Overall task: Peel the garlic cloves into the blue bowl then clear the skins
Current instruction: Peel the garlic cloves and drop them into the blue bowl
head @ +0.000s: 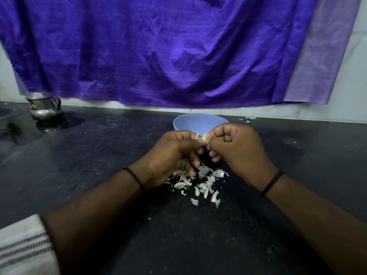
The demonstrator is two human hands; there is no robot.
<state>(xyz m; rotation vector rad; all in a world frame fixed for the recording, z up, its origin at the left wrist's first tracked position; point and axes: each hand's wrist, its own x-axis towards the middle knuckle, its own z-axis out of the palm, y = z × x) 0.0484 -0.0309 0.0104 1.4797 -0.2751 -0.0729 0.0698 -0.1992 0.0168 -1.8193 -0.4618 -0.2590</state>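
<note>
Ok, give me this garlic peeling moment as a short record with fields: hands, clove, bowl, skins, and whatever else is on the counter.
left hand: left hand pinches the garlic clove
right hand: right hand pinches the same clove from the other side
clove: held above the counter, skin partly loose
bowl: blue bowl just behind the hands, contents hidden
skins: pile of skins on the black counter under the hands; a few more scraps by the wall
other: steel jug far left, purple cloth hanging behind

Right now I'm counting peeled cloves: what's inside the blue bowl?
Only the far inner wall of the blue bowl shows, bare. Its bottom is hidden behind the near rim and both hands, the left hand and right hand, so any cloves inside cannot be seen.
</note>
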